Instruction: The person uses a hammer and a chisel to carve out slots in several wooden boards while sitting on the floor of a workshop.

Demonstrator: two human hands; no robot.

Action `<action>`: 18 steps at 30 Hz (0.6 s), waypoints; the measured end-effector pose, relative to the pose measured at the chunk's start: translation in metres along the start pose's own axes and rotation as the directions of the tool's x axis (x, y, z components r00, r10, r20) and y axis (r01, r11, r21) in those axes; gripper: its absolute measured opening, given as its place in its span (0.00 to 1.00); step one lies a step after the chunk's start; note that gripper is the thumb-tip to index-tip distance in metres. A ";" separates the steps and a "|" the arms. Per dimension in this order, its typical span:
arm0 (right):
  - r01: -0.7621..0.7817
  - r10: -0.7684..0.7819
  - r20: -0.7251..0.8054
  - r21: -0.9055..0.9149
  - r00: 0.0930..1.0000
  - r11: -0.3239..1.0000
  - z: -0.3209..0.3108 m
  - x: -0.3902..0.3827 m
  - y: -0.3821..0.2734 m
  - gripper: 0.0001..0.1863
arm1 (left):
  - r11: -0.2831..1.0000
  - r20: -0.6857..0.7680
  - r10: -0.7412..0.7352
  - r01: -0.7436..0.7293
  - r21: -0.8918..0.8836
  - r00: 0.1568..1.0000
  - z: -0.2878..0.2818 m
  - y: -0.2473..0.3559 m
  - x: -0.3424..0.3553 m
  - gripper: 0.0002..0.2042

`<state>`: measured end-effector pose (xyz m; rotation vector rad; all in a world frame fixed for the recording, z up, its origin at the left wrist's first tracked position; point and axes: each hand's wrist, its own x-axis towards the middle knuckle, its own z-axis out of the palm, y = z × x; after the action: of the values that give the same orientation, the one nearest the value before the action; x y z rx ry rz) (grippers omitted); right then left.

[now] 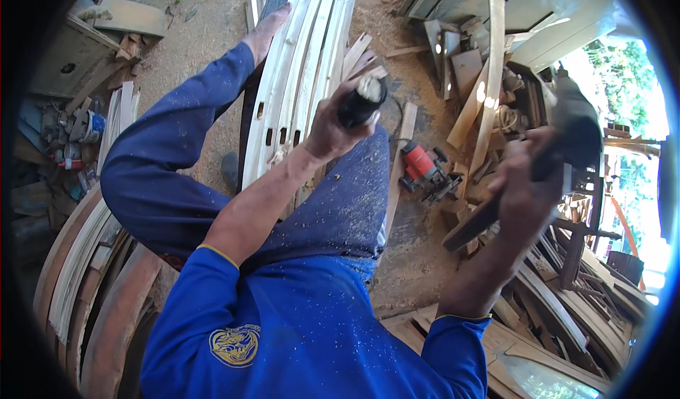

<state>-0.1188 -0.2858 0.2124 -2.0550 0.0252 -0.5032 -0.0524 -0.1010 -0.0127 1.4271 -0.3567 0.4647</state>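
Tool in hand: a dark power tool (567, 133) is raised in front of the person, well above the floor, at the right of the view; its working end is blurred and cannot be made out.
Right hand: the right hand (528, 186) is clamped around the tool's rear grip, arm bent upward.
Left hand: the left hand (333, 126) is closed tight on a dark cylindrical handle (363, 101) with a pale, dusty tip; whether this handle belongs to the same tool cannot be told.
Workpieces: a stack of pale curved wooden slats (304, 66) lies on the floor ahead, just beside the outstretched leg in blue trousers (170, 144); slots are already cut through several slats near their lower ends.
Progress, as judged: the slotting looks done and sawdust covers the trousers, so much cutting or sanding seems finished; the tool is lifted clear of the wood, so no piece is being worked at this instant. How many slats remain untreated cannot be told.
Nearby: a red router (423, 169) rests on the sawdust-covered floor (418, 250) between the legs and a pile of dark offcuts (559, 300).
Further out: more curved strips (85, 257) lean at the left, with loose clutter beyond.
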 end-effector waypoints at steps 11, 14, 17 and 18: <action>0.363 -0.124 0.509 -0.403 0.852 0.840 0.030 0.014 -0.035 0.14 | 0.737 0.077 -0.122 0.142 -0.661 0.990 -0.008 -0.037 -0.029 0.24; 0.242 -0.243 0.062 0.021 0.968 0.970 -0.001 0.020 -0.091 0.03 | 0.988 0.022 0.150 -0.151 0.045 0.988 -0.004 0.004 -0.035 0.26; 0.314 -0.322 0.073 0.100 0.944 0.944 -0.003 -0.002 -0.031 0.04 | 0.986 0.080 0.167 -0.166 -0.020 0.983 0.006 -0.001 -0.036 0.23; 0.311 -0.194 0.350 -0.318 0.916 0.896 0.025 -0.032 0.017 0.06 | 0.976 0.080 0.096 -0.078 -0.205 0.992 0.006 -0.007 -0.043 0.21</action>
<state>-0.1358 -0.2672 0.1763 -2.5075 -0.3717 -0.3446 -0.0857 -0.1111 -0.0393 1.2410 -0.5258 0.4236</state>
